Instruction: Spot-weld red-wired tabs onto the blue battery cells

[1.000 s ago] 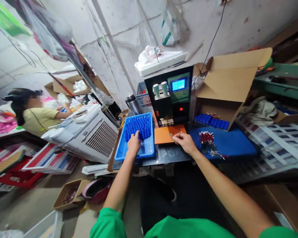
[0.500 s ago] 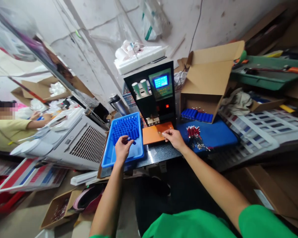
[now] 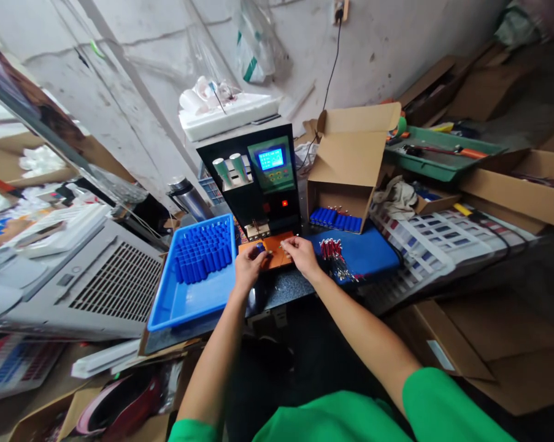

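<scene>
My left hand (image 3: pixel 249 268) is closed around a blue battery cell (image 3: pixel 261 247) at the left part of the orange board (image 3: pixel 275 260). Over the right part of that board, my right hand (image 3: pixel 301 254) pinches something small near its fingertips; I cannot make out what. Just behind both hands stands a black spot welder (image 3: pixel 277 210) with a lit blue screen and a metal electrode part low on its front. To the left, a blue tray (image 3: pixel 184 305) carries rows of upright blue battery cells (image 3: pixel 202 248). Red and black wire leads (image 3: pixel 332 255) lie in a bundle right of my right hand.
An open cardboard box (image 3: pixel 345 147) holding more blue cells stands behind the blue mat (image 3: pixel 378 248). A steel flask (image 3: pixel 189 197) is behind the tray. White foam (image 3: pixel 230 116) sits on the welder. A grey ventilated unit (image 3: pixel 106 276) stands left, a white crate (image 3: pixel 415 245) right.
My left hand has moved right from the tray to the orange board, carrying a blue cell. My right hand stays pinched over the board. The head view has shifted right.
</scene>
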Available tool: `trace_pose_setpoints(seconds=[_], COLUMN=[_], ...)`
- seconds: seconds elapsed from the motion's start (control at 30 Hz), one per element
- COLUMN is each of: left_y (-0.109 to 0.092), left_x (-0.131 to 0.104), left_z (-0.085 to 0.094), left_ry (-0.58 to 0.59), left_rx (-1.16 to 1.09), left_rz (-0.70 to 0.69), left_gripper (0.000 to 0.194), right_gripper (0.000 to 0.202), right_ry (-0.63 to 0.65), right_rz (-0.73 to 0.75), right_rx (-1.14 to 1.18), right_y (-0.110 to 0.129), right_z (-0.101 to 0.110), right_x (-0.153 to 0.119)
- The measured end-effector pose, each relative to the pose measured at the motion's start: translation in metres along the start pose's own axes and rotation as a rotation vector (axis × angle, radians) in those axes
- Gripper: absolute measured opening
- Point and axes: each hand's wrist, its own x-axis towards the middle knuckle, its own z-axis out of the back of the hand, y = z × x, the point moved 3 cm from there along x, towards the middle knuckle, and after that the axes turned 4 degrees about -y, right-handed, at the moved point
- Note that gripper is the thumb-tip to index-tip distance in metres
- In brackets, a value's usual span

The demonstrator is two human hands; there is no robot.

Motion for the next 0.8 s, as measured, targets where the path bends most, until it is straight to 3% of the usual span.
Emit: trace_pose_setpoints(seconds=[0.1,0.43,0.8], left_y=[-0.002,-0.007,0.003], left_x=[0.001,-0.01,-0.01], left_z=[-0.006,-0.017,-0.02], left_ry=[0.045,-0.01,-0.032], left_rx=[-0.045,0.031,0.05], left_rz=[0.026,0.001,0.046], left_gripper=[0.028,0.031,0.034], right_gripper=[0.038,0.035,0.032], right_ry=[0.022,0.034,0.005], right_rz=[0.033,0.034,0.115], right_rx=[-0.01,-0.001,-0.11], right_y=[0.002,-0.014,-0.012], right_z=[-0.007,-0.038,-0.046], right_x=[0.007,0.023,0.021])
